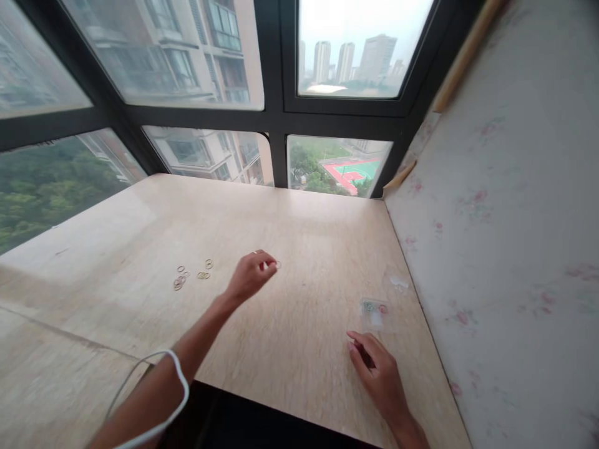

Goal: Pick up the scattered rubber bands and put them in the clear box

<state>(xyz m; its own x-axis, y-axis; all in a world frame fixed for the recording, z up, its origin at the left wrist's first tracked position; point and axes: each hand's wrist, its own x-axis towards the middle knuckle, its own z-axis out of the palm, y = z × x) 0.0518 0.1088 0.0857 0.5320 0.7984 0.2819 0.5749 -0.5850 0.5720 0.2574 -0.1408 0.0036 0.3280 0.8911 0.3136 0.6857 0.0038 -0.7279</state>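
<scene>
My left hand (250, 274) is over the middle of the table, its fingertips pinched on a small thin ring (277, 265) that looks like a rubber band. To its left lie loose rings in two groups: yellowish rings (204, 275) nearer the hand and reddish-brown rings (179, 282) farther left. My right hand (378, 371) is low over the table at the right, fingers loosely curled, thumb and index finger slightly apart with nothing visible between them. Just beyond it sits a small clear plastic container (375, 319) with green and red rings inside.
The pale wood-patterned tabletop (290, 337) meets dark-framed windows (276, 118) at the back and a flowered wall (496, 249) at the right. A clear plastic piece (397, 283) lies near the wall. A white cable (180, 374) crosses my left forearm.
</scene>
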